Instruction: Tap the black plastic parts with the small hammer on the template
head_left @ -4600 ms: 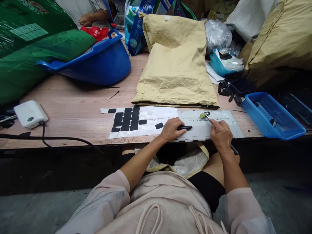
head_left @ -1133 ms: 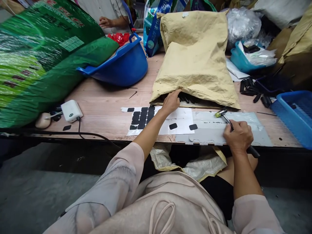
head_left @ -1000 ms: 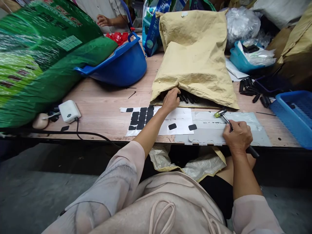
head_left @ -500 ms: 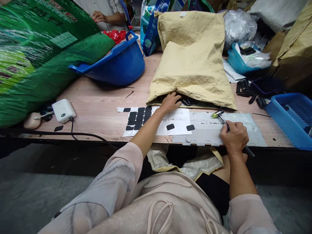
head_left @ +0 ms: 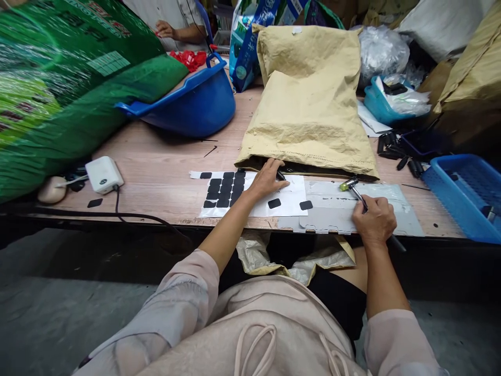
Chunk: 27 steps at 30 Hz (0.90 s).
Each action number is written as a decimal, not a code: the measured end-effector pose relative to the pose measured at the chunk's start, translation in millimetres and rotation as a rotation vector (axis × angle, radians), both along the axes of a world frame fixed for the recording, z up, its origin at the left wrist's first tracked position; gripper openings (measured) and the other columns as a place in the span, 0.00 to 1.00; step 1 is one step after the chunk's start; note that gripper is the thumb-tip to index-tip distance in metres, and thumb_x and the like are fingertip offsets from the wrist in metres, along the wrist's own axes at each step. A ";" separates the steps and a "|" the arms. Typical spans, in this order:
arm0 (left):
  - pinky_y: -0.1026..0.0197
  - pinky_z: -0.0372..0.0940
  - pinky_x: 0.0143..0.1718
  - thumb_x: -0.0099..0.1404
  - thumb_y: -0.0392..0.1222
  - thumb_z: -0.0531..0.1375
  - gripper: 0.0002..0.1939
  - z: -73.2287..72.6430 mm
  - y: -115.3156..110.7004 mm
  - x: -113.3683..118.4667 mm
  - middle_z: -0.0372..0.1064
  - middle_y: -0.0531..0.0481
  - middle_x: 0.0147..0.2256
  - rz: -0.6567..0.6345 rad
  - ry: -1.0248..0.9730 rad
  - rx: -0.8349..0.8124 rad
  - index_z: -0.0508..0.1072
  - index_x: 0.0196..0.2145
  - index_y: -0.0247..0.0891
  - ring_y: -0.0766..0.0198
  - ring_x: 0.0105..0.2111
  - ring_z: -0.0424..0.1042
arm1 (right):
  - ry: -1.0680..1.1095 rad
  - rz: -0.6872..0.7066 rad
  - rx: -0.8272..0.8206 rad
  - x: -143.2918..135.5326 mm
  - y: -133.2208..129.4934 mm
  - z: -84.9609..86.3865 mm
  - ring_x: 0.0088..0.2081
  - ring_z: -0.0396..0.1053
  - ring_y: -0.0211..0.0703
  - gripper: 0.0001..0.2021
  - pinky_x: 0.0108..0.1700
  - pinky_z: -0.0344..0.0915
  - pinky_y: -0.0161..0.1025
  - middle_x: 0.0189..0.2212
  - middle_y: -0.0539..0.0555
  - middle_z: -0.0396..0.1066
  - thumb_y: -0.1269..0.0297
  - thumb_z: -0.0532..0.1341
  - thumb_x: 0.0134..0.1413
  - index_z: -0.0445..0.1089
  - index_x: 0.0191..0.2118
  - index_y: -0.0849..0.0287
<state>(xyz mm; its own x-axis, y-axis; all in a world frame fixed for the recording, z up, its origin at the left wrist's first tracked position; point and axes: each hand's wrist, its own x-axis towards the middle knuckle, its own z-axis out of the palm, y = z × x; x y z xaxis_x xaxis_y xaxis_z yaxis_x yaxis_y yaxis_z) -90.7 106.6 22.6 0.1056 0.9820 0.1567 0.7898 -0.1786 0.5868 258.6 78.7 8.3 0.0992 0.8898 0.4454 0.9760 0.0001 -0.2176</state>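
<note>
My left hand (head_left: 266, 180) is at the mouth of a tan paper sack (head_left: 307, 115), its fingers closed on a small black piece (head_left: 280, 176) that they partly hide. Below it, a white sheet (head_left: 256, 209) carries black rounded stickers (head_left: 224, 190), several in rows and a few loose to the right. My right hand (head_left: 374, 219) grips a small hammer (head_left: 354, 188) with a metal and yellow-green head. The hammer head rests over a grey taped board (head_left: 326, 214) at the table's front edge.
A blue basin (head_left: 191, 107) and a green sack (head_left: 78, 78) stand at left, with a white charger box (head_left: 104, 175) and cable in front. At right are black pieces (head_left: 388, 146), a blue basket (head_left: 465, 193) and a turquoise basket (head_left: 385, 107). Another person's hand (head_left: 166, 30) shows behind.
My left hand has drawn back a little from the sack's mouth, now with a black piece in its fingers. My right hand keeps the hammer almost in place.
</note>
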 end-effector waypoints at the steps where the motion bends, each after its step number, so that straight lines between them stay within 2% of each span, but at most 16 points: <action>1: 0.47 0.69 0.59 0.63 0.44 0.71 0.26 -0.8 -1.7 -1.5 0.67 0.42 0.56 -0.011 -0.006 -0.001 0.72 0.57 0.41 0.50 0.57 0.69 | -0.002 0.002 0.000 0.2 0.1 -0.2 0.37 0.58 0.47 0.14 0.38 0.51 0.43 0.37 0.58 0.67 0.63 0.60 0.59 0.81 0.45 0.57; 3: 0.48 0.70 0.58 0.62 0.43 0.71 0.20 -3.2 -3.0 -6.2 0.68 0.44 0.54 -0.032 -0.012 -0.008 0.75 0.51 0.41 0.50 0.56 0.70 | -0.003 0.005 0.001 0.7 0.3 -0.4 0.37 0.58 0.47 0.14 0.38 0.51 0.43 0.37 0.58 0.67 0.63 0.60 0.60 0.81 0.45 0.57; 9: 0.50 0.67 0.63 0.64 0.34 0.66 0.14 -9.3 -2.5 -17.3 0.68 0.44 0.60 -0.032 -0.025 0.023 0.80 0.47 0.42 0.53 0.60 0.69 | 0.000 -0.003 -0.006 0.1 -0.1 -0.2 0.38 0.57 0.47 0.14 0.38 0.50 0.43 0.38 0.58 0.67 0.62 0.60 0.60 0.81 0.46 0.57; 13: 0.48 0.69 0.59 0.69 0.35 0.63 0.06 -4.3 -17.9 -0.2 0.73 0.44 0.49 0.005 0.012 0.120 0.80 0.40 0.41 0.53 0.51 0.72 | 0.002 -0.009 -0.025 -0.2 -0.2 0.1 0.38 0.57 0.47 0.14 0.38 0.50 0.44 0.39 0.59 0.67 0.62 0.60 0.60 0.81 0.46 0.57; 15: 0.49 0.70 0.55 0.71 0.37 0.61 0.06 -2.6 -28.5 14.1 0.73 0.45 0.44 -0.004 0.011 0.122 0.80 0.38 0.41 0.54 0.47 0.72 | -0.001 -0.011 -0.030 0.0 0.0 0.1 0.39 0.57 0.48 0.14 0.38 0.50 0.44 0.39 0.59 0.68 0.62 0.59 0.61 0.81 0.47 0.57; 17: 0.51 0.70 0.52 0.71 0.37 0.61 0.06 -3.4 -36.7 26.0 0.72 0.45 0.43 -0.025 0.012 0.093 0.80 0.37 0.40 0.54 0.47 0.71 | -0.001 -0.017 -0.034 0.2 0.2 0.4 0.39 0.58 0.48 0.15 0.38 0.50 0.43 0.39 0.59 0.68 0.62 0.60 0.61 0.81 0.47 0.57; 20: 0.52 0.71 0.52 0.69 0.36 0.62 0.07 -7.1 -42.7 32.3 0.70 0.44 0.46 -0.025 -0.019 0.046 0.80 0.41 0.40 0.53 0.49 0.71 | 0.002 -0.014 -0.036 -0.3 0.1 1.3 0.39 0.58 0.47 0.14 0.39 0.50 0.43 0.39 0.59 0.68 0.62 0.60 0.61 0.81 0.47 0.57; 24: 0.50 0.70 0.56 0.66 0.35 0.63 0.21 -9.2 -48.0 24.8 0.71 0.46 0.47 0.055 -0.058 0.038 0.74 0.57 0.43 0.54 0.48 0.72 | -0.010 -0.013 -0.054 -2.1 -1.5 3.8 0.39 0.59 0.48 0.15 0.39 0.50 0.43 0.40 0.59 0.69 0.62 0.59 0.62 0.81 0.47 0.57; 25: 0.49 0.70 0.56 0.66 0.36 0.65 0.22 -9.3 -50.3 22.6 0.72 0.46 0.47 0.104 -0.037 0.038 0.74 0.57 0.43 0.52 0.49 0.72 | -0.013 -0.017 -0.063 -2.6 -1.9 4.5 0.39 0.59 0.48 0.15 0.39 0.51 0.43 0.41 0.60 0.70 0.62 0.59 0.63 0.81 0.47 0.57; 27: 0.48 0.70 0.54 0.65 0.39 0.67 0.15 -9.7 -55.8 19.6 0.73 0.45 0.45 0.204 0.013 0.026 0.76 0.50 0.42 0.49 0.49 0.71 | -0.019 -0.026 -0.076 -3.5 -2.5 5.4 0.40 0.60 0.48 0.15 0.39 0.51 0.43 0.41 0.60 0.70 0.62 0.59 0.63 0.81 0.48 0.57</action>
<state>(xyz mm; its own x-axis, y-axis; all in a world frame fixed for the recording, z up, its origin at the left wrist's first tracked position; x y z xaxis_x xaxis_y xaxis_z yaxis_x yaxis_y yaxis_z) -71.1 50.8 12.9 -0.0927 0.9789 0.1823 0.8187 -0.0293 0.5735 255.2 76.2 13.7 0.1149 0.9185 0.3784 0.9795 -0.0411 -0.1974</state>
